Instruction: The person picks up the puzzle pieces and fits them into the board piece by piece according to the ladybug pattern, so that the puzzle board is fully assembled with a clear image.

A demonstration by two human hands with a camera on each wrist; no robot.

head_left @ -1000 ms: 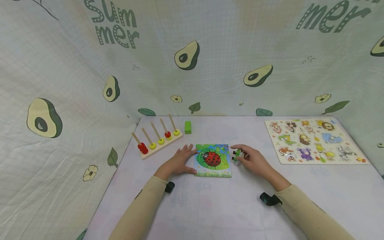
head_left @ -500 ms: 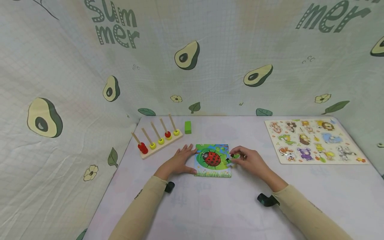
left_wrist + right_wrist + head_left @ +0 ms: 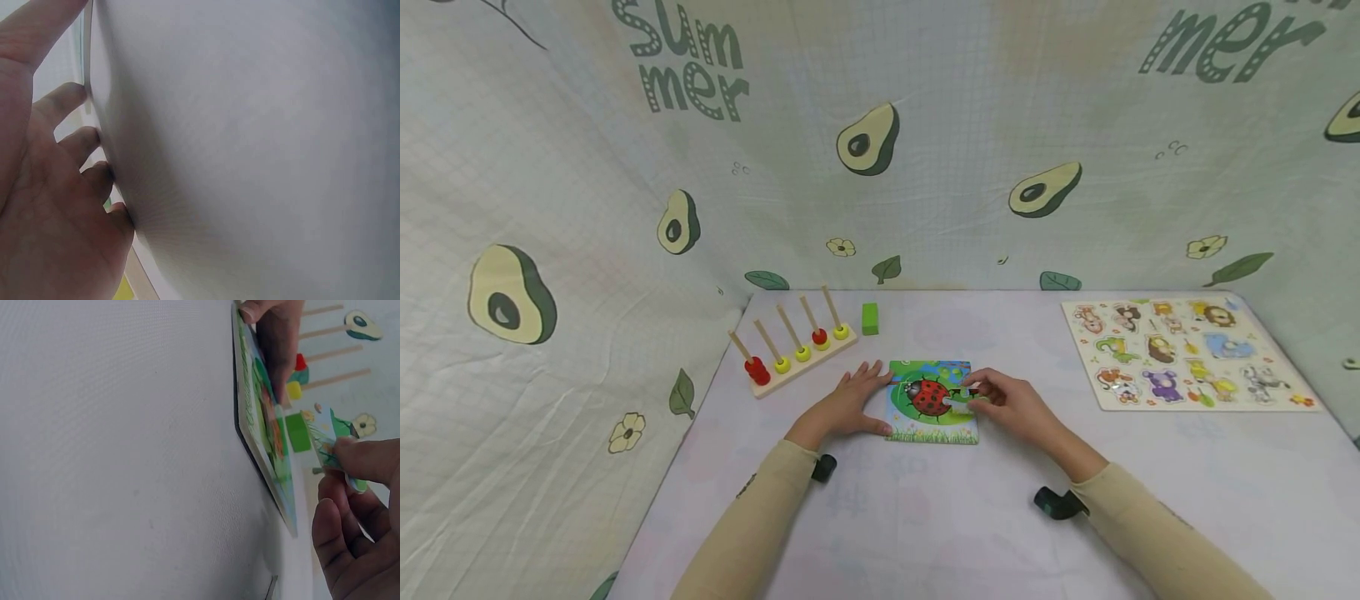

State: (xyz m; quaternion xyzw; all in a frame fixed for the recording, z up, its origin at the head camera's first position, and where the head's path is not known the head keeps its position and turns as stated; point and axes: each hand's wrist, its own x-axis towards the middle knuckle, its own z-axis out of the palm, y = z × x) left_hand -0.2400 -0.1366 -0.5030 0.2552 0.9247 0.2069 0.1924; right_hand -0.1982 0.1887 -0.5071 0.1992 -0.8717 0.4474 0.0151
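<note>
A square ladybug puzzle board (image 3: 925,425) lies flat on the table between my hands. My left hand (image 3: 852,402) rests at its left edge with fingers spread, thumb near the lower corner; in the left wrist view the fingertips (image 3: 94,134) meet the table. Over the board's right side, my right hand (image 3: 1011,404) pinches a jigsaw piece (image 3: 323,439) between thumb and fingers. Printed in green, blue and grass tones, the piece is held tilted above the board in the right wrist view. The hand's fingers cover part of it.
A wooden bead-counting rack (image 3: 805,360) with red and yellow beads stands at the back left. Beside it is a green block (image 3: 870,318). An animal peg puzzle board (image 3: 1187,354) lies at the right. A patterned cloth (image 3: 955,208) hangs behind the table.
My right hand has moved left with the jigsaw piece, from beside the ladybug board to over its right part, and the piece has turned. My left hand has stayed put.
</note>
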